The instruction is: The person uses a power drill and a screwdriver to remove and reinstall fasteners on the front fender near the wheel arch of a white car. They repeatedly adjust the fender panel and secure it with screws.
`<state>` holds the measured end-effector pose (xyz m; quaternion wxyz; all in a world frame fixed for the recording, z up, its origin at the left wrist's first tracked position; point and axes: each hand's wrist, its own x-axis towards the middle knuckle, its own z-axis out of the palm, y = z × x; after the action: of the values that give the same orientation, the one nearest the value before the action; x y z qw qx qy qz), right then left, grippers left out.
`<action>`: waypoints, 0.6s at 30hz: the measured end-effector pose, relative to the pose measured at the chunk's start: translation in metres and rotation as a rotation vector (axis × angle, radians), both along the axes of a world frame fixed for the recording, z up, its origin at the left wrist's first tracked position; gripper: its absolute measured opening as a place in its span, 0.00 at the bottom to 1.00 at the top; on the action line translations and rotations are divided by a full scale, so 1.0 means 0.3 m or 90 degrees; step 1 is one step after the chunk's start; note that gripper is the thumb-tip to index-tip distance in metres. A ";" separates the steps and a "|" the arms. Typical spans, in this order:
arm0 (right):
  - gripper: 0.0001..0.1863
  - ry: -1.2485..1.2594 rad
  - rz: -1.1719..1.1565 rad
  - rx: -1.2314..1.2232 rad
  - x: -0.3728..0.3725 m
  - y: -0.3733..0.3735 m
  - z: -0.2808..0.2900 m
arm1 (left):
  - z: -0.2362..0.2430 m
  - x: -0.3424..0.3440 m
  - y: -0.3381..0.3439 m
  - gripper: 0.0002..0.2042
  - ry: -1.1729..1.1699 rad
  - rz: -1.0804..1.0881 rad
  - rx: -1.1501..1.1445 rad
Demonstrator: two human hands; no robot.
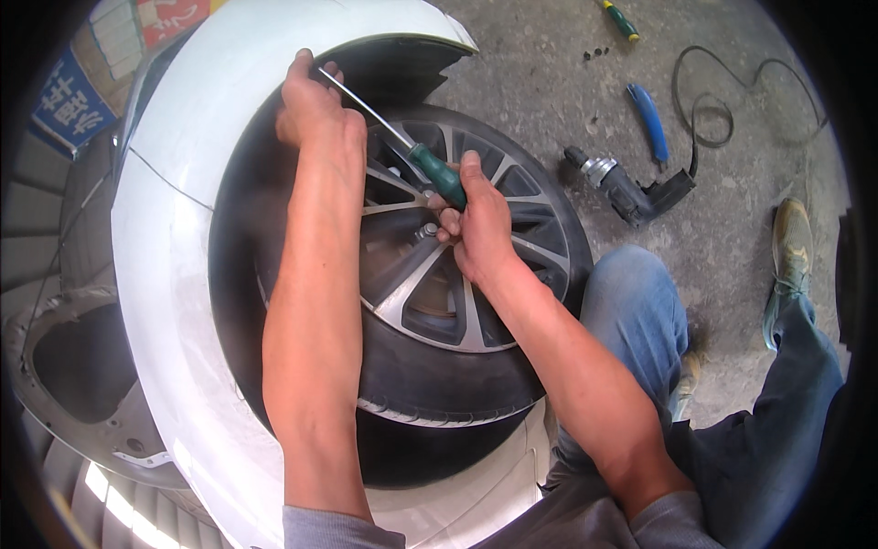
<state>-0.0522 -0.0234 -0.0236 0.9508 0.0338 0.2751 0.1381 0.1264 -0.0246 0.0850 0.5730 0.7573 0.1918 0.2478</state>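
My right hand (pixel 483 220) is closed round the green handle of a screwdriver (pixel 437 172), in front of the wheel (pixel 407 293). The metal shaft slants up and to the left, toward the inner edge of the wheel arch. There my left hand (pixel 315 101) is curled beside the shaft's tip, thumb and fingers bent in at the lip of the white fender (pixel 174 183). What those fingers pinch, if anything, is hidden. Behind both forearms, the tyre and the multi-spoke rim fill the arch, and the dark arch liner (pixel 393 64) shows above the tyre.
On the concrete floor to the right lie a corded black power tool (pixel 631 192), a blue curved-handled tool (pixel 649 119) and a green-and-yellow screwdriver (pixel 622 20). Several small dark pieces (pixel 596 52) lie nearby. My knee (pixel 640 302) is close to the tyre. A detached panel (pixel 82 366) stands at left.
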 end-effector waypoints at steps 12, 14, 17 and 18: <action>0.20 0.061 -0.036 0.001 0.009 -0.053 0.026 | 0.000 -0.006 -0.004 0.14 -0.001 -0.005 0.006; 0.21 0.139 -0.143 0.033 0.028 -0.031 0.068 | 0.000 -0.007 -0.011 0.14 -0.004 -0.004 0.004; 0.22 0.039 -0.087 -0.051 0.016 -0.024 0.029 | -0.002 -0.007 -0.013 0.14 -0.011 0.000 0.000; 0.21 0.028 -0.047 -0.033 0.010 -0.028 0.015 | -0.002 -0.008 -0.012 0.14 -0.014 0.002 -0.002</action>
<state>-0.0491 -0.0318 -0.0191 0.9496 0.0223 0.2978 0.0952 0.1242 -0.0284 0.0843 0.5755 0.7536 0.1872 0.2566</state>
